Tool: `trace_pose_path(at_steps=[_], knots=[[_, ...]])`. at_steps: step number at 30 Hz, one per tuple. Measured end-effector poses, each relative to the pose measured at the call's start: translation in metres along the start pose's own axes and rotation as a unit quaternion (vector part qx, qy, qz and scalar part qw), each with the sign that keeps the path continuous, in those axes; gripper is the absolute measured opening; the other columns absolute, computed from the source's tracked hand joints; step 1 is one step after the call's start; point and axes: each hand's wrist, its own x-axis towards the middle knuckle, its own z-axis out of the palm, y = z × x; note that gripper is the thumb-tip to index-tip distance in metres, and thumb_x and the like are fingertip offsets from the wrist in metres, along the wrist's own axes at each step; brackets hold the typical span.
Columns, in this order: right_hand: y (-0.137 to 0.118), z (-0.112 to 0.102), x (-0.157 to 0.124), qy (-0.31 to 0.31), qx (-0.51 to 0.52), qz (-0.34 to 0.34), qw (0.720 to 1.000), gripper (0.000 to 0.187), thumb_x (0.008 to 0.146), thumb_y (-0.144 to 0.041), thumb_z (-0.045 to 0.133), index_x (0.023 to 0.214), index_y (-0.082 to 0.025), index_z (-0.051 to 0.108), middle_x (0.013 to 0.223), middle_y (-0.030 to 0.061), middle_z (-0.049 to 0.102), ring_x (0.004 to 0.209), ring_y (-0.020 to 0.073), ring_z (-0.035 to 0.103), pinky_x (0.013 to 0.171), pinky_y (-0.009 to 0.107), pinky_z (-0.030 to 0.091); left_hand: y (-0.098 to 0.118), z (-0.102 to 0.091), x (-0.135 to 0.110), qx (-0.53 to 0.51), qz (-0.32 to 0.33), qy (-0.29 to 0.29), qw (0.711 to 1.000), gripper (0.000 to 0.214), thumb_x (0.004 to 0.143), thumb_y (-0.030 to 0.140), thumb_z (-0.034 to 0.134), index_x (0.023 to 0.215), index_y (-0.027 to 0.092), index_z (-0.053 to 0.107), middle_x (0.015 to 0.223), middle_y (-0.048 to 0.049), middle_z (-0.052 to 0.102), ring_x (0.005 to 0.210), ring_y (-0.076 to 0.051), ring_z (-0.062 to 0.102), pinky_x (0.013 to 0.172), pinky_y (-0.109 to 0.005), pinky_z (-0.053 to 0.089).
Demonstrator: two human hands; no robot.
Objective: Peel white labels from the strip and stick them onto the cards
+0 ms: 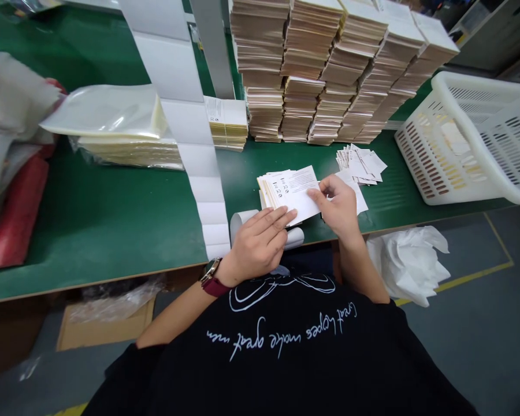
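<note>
My right hand [338, 205] pinches the right edge of a white printed card [301, 188] between thumb and fingers. Under that card lies a small pile of similar cards [266, 188] with yellowish edges. My left hand [262, 237], a watch on its wrist, has its fingers stretched out flat over the lower left edge of the cards. A long strip of blank white labels [186, 121] runs down to the table's front edge beside my left hand. Partly hidden beneath my left hand is a curled white roll [294, 238]. Loose white cards [359, 164] lie beyond my right hand.
Tall stacks of cards [303, 107] line the back of the green table [112, 214]. A white slotted basket [433, 144] stands at the right. Clear plastic sleeves [108, 115] and a banded card stack [227, 124] sit left of centre. A metal post [214, 52] rises behind.
</note>
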Motion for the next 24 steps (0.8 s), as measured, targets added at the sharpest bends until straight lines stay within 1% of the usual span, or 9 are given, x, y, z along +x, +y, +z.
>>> trace_pose_path(at_steps=[4, 6, 8, 11, 14, 17, 20, 22, 24], knots=[[0.021, -0.020, -0.002, 0.105, -0.031, -0.021, 0.994, 0.015, 0.083, -0.035, 0.057, 0.080, -0.022, 0.052, 0.070, -0.0031, 0.053, 0.066, 0.0120, 0.049, 0.064, 0.029, 0.041, 0.000, 0.002, -0.002, 0.016, 0.006, 0.000, 1.000, 0.014, 0.081, 0.008, 0.053, 0.090, 0.012, 0.064, 0.130, -0.0100, 0.061, 0.124, -0.027, 0.056, 0.102, -0.046, 0.050], [0.040, -0.034, -0.003, 0.085, -0.105, -0.009, 0.991, 0.018, 0.081, -0.038, 0.061, 0.085, -0.022, 0.056, 0.072, -0.0006, 0.056, 0.071, 0.0157, 0.052, 0.068, 0.033, 0.042, 0.001, 0.003, -0.003, 0.021, 0.016, 0.007, 1.000, 0.014, 0.081, 0.007, 0.054, 0.090, 0.012, 0.064, 0.131, -0.0094, 0.061, 0.125, -0.028, 0.055, 0.102, -0.046, 0.049], [0.055, -0.046, -0.006, 0.058, -0.228, 0.002, 0.972, 0.022, 0.075, -0.039, 0.068, 0.084, -0.020, 0.061, 0.074, 0.0039, 0.060, 0.080, 0.0222, 0.055, 0.075, 0.041, 0.042, 0.002, 0.003, -0.004, 0.028, 0.027, 0.013, 0.999, 0.014, 0.081, 0.008, 0.054, 0.089, 0.013, 0.064, 0.131, -0.0086, 0.061, 0.127, -0.029, 0.053, 0.101, -0.047, 0.048], [0.054, -0.053, -0.018, 0.063, -0.321, -0.024, 0.945, 0.024, 0.074, -0.039, 0.071, 0.088, -0.020, 0.067, 0.089, 0.0114, 0.066, 0.096, 0.0308, 0.055, 0.087, 0.052, 0.039, 0.005, 0.000, -0.002, 0.052, 0.044, 0.015, 0.998, 0.013, 0.084, 0.011, 0.053, 0.087, 0.016, 0.064, 0.133, -0.0054, 0.059, 0.129, -0.029, 0.051, 0.100, -0.045, 0.046], [0.023, -0.051, -0.034, 0.011, -0.150, -0.101, 0.984, 0.018, 0.086, -0.035, 0.061, 0.098, -0.024, 0.068, 0.101, 0.0070, 0.068, 0.100, 0.0243, 0.059, 0.090, 0.045, 0.043, 0.008, -0.002, 0.000, 0.071, 0.068, 0.008, 0.995, 0.013, 0.086, 0.014, 0.052, 0.087, 0.018, 0.065, 0.135, -0.0023, 0.058, 0.131, -0.027, 0.049, 0.101, -0.043, 0.044], [-0.011, -0.044, -0.042, -0.070, 0.007, -0.139, 0.988, 0.013, 0.086, -0.031, 0.063, 0.096, -0.025, 0.069, 0.094, 0.0025, 0.068, 0.094, 0.0183, 0.061, 0.086, 0.037, 0.047, 0.011, -0.004, 0.003, 0.084, 0.084, 0.011, 0.993, 0.011, 0.086, 0.015, 0.054, 0.086, 0.018, 0.064, 0.136, -0.0017, 0.056, 0.134, -0.026, 0.047, 0.103, -0.043, 0.041], [-0.025, -0.035, -0.041, -0.110, 0.048, -0.139, 0.983, 0.006, 0.085, -0.028, 0.065, 0.086, -0.023, 0.068, 0.084, 0.0005, 0.067, 0.086, 0.0158, 0.060, 0.081, 0.035, 0.047, 0.013, -0.004, 0.005, 0.094, 0.094, 0.008, 0.991, 0.010, 0.087, 0.016, 0.055, 0.085, 0.019, 0.064, 0.136, -0.0007, 0.057, 0.135, -0.025, 0.045, 0.107, -0.043, 0.039], [-0.025, -0.030, -0.041, -0.129, 0.056, -0.133, 0.981, 0.010, 0.086, -0.026, 0.062, 0.078, -0.021, 0.064, 0.077, -0.0007, 0.064, 0.078, 0.0141, 0.058, 0.077, 0.033, 0.046, 0.015, -0.003, 0.005, 0.094, 0.100, 0.002, 0.991, 0.010, 0.087, 0.016, 0.054, 0.085, 0.019, 0.064, 0.135, 0.0004, 0.058, 0.136, -0.024, 0.044, 0.110, -0.043, 0.036], [-0.021, -0.028, -0.042, -0.104, 0.048, -0.127, 0.985, 0.015, 0.088, -0.024, 0.059, 0.073, -0.020, 0.060, 0.073, -0.0015, 0.060, 0.074, 0.0130, 0.055, 0.073, 0.031, 0.044, 0.016, -0.002, 0.004, 0.080, 0.101, 0.007, 0.992, 0.011, 0.087, 0.014, 0.054, 0.084, 0.019, 0.064, 0.135, 0.0009, 0.058, 0.138, -0.023, 0.042, 0.113, -0.044, 0.033]])
